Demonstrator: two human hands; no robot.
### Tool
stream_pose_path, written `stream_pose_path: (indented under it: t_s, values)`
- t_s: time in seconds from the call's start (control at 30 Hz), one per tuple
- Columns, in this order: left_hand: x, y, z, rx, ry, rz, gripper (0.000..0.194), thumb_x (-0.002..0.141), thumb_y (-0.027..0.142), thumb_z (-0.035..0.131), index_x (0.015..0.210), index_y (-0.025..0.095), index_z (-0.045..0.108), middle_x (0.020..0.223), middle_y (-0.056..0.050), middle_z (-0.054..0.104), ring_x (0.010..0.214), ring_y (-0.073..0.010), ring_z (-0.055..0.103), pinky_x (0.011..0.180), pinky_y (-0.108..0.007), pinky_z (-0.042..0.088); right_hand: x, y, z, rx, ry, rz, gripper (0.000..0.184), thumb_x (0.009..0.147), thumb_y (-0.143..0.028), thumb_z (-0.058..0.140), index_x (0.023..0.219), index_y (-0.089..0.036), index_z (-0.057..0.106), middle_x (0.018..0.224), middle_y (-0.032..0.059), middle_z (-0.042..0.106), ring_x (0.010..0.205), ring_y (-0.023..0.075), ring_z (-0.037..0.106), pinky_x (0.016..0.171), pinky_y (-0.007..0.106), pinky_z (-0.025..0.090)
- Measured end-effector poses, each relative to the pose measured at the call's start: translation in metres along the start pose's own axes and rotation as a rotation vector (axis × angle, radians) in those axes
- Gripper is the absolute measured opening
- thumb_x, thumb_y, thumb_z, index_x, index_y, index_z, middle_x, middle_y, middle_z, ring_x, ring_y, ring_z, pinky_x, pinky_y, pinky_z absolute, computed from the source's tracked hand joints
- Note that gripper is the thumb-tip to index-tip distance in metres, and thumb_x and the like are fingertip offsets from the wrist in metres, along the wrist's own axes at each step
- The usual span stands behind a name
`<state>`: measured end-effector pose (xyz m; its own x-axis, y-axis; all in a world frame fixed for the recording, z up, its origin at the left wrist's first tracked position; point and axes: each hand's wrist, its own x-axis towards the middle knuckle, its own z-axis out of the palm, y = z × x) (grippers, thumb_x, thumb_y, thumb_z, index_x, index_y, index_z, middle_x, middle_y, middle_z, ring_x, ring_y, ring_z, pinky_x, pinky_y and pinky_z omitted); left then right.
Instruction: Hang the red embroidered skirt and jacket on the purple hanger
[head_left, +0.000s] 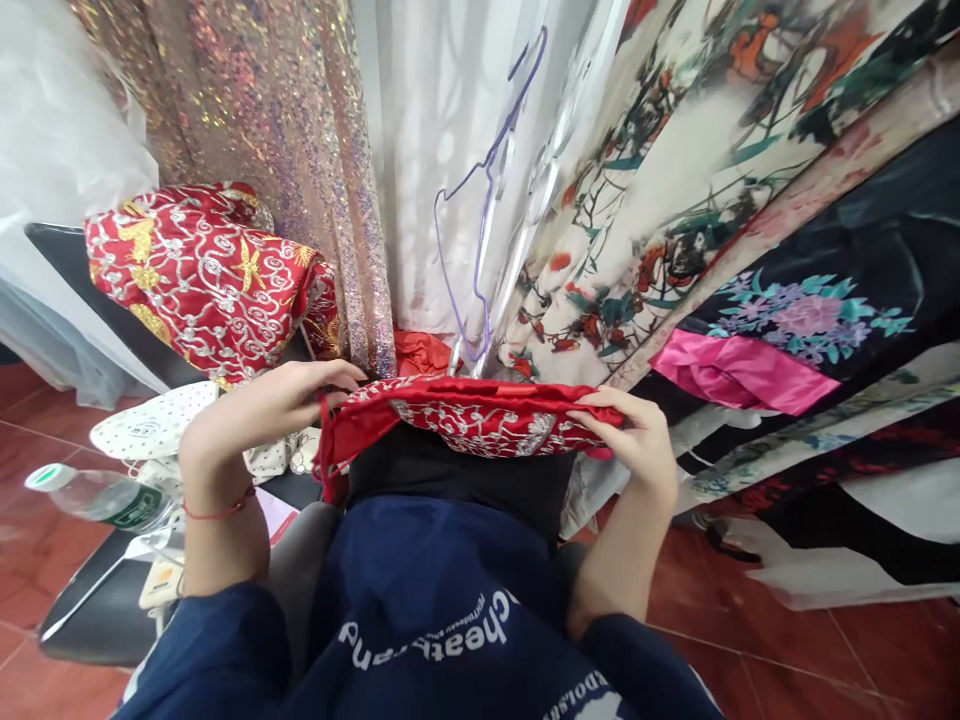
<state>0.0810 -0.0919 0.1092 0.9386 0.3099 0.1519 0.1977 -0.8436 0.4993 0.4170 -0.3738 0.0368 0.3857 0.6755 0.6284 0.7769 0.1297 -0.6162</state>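
Observation:
A red garment [487, 418] with silver embroidery is stretched level in front of my waist, its plain red edge uppermost. My left hand [307, 390] is closed on its left end, where a plain red strip hangs down. At the right end my right hand [634, 425] pinches the cloth between thumb and fingers. The garment's lower part is folded toward me, and its far side is hidden. Beyond it hangs a thin purple hanger [484, 200] with no clothing on it.
Another red embroidered garment [202, 280] is draped over a black chair at left. Nearby are a plastic bottle [105, 498] and a white dotted item [150, 420]. Sequined cloth [285, 150] hangs ahead; printed garments [675, 200] and pink satin [742, 370] hang at right.

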Motion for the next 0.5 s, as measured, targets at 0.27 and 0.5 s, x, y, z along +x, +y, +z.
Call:
stream_pose_path:
  t_s: [0.27, 0.5]
  values:
    - [0.002, 0.039, -0.001, -0.254, -0.41, 0.373, 0.035, 0.098, 0.029, 0.054, 0.13, 0.025, 0.065, 0.125, -0.008, 0.074, 0.112, -0.0197, 0.072, 0.096, -0.029, 0.057, -0.005, 0.003, 0.021, 0.024, 0.232, -0.049, 0.003, 0.079, -0.025, 0.078, 0.078, -0.023, 0.075, 0.077, 0.0009, 0.076, 0.068, 0.0181, 0.07, 0.07, 0.031, 0.057]
    - [0.057, 0.081, 0.128, 0.24, 0.117, 0.085, 0.104, 0.078, 0.071, 0.069, 0.151, 0.005, 0.038, 0.157, -0.028, 0.041, 0.147, -0.0407, 0.041, 0.118, -0.056, 0.036, -0.009, -0.026, 0.047, -0.052, 0.255, -0.09, 0.006, 0.085, -0.018, 0.073, 0.087, -0.023, 0.074, 0.081, 0.0006, 0.074, 0.071, 0.0157, 0.069, 0.069, 0.029, 0.055]
